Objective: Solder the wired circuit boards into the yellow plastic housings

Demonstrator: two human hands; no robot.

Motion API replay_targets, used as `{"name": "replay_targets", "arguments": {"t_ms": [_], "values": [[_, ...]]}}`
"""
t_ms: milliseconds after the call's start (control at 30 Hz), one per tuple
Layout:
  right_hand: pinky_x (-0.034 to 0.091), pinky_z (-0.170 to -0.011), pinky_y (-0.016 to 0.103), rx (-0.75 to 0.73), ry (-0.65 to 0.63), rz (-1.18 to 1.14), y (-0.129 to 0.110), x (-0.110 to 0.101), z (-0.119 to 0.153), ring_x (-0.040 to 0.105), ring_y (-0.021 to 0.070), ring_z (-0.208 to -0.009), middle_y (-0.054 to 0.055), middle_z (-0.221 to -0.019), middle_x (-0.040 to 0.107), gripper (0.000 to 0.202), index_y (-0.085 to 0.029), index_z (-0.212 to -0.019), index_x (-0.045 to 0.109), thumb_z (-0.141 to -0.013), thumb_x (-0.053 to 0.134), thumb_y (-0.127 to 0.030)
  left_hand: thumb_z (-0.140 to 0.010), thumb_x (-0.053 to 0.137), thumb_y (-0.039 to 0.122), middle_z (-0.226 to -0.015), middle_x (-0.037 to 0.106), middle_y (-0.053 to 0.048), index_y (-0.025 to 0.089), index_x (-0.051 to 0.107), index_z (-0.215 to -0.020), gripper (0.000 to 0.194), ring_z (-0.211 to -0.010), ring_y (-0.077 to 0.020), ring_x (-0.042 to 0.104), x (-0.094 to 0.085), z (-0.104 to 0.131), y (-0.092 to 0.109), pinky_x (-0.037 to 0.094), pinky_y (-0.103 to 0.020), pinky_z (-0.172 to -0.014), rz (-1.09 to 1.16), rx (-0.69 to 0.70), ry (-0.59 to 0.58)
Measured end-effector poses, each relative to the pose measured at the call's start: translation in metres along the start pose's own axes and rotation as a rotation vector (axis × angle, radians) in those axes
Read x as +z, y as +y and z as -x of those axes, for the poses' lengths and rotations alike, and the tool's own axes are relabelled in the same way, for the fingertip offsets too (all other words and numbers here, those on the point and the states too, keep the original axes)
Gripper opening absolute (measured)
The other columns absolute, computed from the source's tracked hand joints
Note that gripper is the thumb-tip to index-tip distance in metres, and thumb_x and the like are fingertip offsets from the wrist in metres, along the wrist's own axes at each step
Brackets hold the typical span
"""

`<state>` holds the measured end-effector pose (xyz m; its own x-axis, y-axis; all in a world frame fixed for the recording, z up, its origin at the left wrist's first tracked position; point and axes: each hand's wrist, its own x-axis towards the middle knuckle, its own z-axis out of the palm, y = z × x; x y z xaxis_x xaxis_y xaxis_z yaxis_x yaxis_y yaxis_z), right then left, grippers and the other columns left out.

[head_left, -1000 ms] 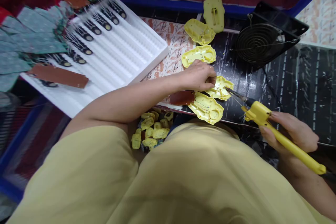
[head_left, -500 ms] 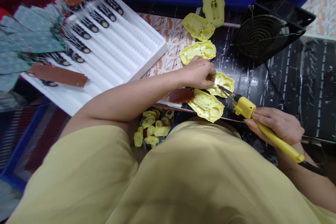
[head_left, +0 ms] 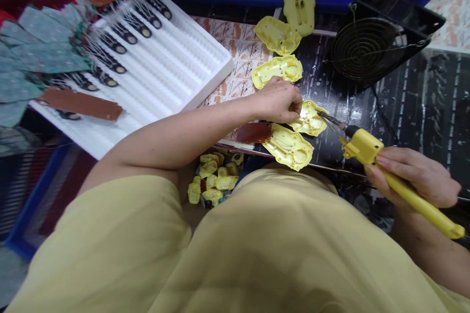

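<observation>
My left hand [head_left: 281, 101] is closed in a pinch at the left end of a yellow plastic shell [head_left: 311, 118]; whatever its fingertips grip is too small to make out. In my right hand [head_left: 416, 173] is a yellow soldering gun [head_left: 363, 146], its thin tip over the right edge of that shell. Nearer my body lies another yellow shell [head_left: 293, 149] with thin wires, and a brown board [head_left: 254, 133] touches its left end. Beyond my left hand rests a third open shell [head_left: 277, 71].
A white grooved foam tray [head_left: 176, 58] with several black parts on wires stands at left. At the back right is a black fan [head_left: 362, 49]. More yellow shells [head_left: 299, 8] lie behind, and several yellow pieces [head_left: 213, 176] sit below the table edge.
My right hand has moved right with the soldering gun, drawing its tip away from my left fingers toward the shell's right edge. My left hand has stayed almost still.
</observation>
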<state>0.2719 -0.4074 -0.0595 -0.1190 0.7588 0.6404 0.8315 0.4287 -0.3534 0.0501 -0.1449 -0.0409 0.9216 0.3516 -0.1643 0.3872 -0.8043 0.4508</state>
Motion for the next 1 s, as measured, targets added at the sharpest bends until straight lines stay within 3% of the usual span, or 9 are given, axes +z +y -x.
{"name": "replay_targets", "arguments": {"t_ms": [133,300,533,667,767,900,1000], "values": [[0.065,-0.061,0.025,-0.044,0.048,0.016,0.002,0.0,-0.003,0.078,0.0172,-0.071,-0.002,-0.087,0.08,0.023,-0.026,-0.111,0.074,-0.094,0.085,-0.017,-0.082,0.069,0.024,-0.08,0.074,0.001,0.021,0.078,-0.082,0.009,-0.092,-0.0203,0.066,0.0,0.0,-0.001,0.039,-0.046,-0.109,-0.001,0.01,-0.002],[0.067,-0.061,0.031,-0.009,0.104,0.146,-0.004,0.002,-0.01,0.08,0.0231,-0.073,0.005,-0.095,0.084,0.059,-0.022,-0.146,0.068,-0.091,0.088,-0.018,-0.087,0.068,0.029,-0.09,0.079,-0.001,0.023,0.081,-0.091,0.015,-0.101,-0.0226,0.069,-0.003,0.006,0.001,0.037,-0.048,-0.116,0.015,-0.001,-0.015],[0.064,-0.053,0.028,-0.039,0.171,-0.077,-0.001,0.008,-0.012,0.077,0.02,-0.064,-0.001,-0.081,0.08,0.035,-0.025,-0.111,0.076,-0.084,0.091,-0.01,-0.105,0.055,0.033,-0.114,0.083,-0.003,0.025,0.083,-0.113,0.03,-0.115,-0.0217,0.069,-0.001,0.014,-0.005,0.029,-0.054,-0.127,0.103,-0.031,0.024],[0.068,-0.06,0.03,0.032,0.083,0.068,-0.003,0.003,-0.009,0.08,0.022,-0.07,0.002,-0.092,0.084,0.045,-0.027,-0.133,0.072,-0.091,0.087,-0.018,-0.109,0.05,0.034,-0.124,0.079,-0.008,0.027,0.083,-0.123,0.036,-0.129,-0.0273,0.064,0.001,0.015,-0.005,0.024,-0.061,-0.13,0.031,-0.004,-0.01],[0.069,-0.062,0.032,0.072,0.078,0.117,-0.004,0.002,-0.007,0.081,0.0237,-0.073,0.002,-0.097,0.085,0.053,-0.03,-0.145,0.067,-0.096,0.083,-0.02,-0.107,0.05,0.03,-0.118,0.079,-0.009,0.028,0.084,-0.121,0.037,-0.128,-0.0297,0.064,0.003,0.016,-0.002,0.022,-0.064,-0.13,-0.03,0.005,0.029],[0.068,-0.059,0.028,0.025,0.139,-0.016,0.0,0.008,-0.004,0.08,0.0215,-0.069,0.002,-0.091,0.083,0.038,-0.025,-0.12,0.076,-0.087,0.09,-0.015,-0.102,0.057,0.029,-0.099,0.079,-0.004,0.029,0.084,-0.114,0.03,-0.115,-0.0277,0.067,0.006,0.016,0.001,0.021,-0.065,-0.131,-0.064,-0.01,0.115],[0.067,-0.057,0.025,-0.016,0.193,-0.115,0.005,0.012,-0.004,0.078,0.0189,-0.065,-0.001,-0.082,0.08,0.03,-0.023,-0.098,0.074,-0.08,0.094,-0.01,-0.096,0.061,0.029,-0.092,0.079,-0.002,0.027,0.084,-0.107,0.026,-0.108,-0.0259,0.069,0.006,0.016,0.003,0.023,-0.064,-0.132,-0.046,-0.019,0.141]]}}
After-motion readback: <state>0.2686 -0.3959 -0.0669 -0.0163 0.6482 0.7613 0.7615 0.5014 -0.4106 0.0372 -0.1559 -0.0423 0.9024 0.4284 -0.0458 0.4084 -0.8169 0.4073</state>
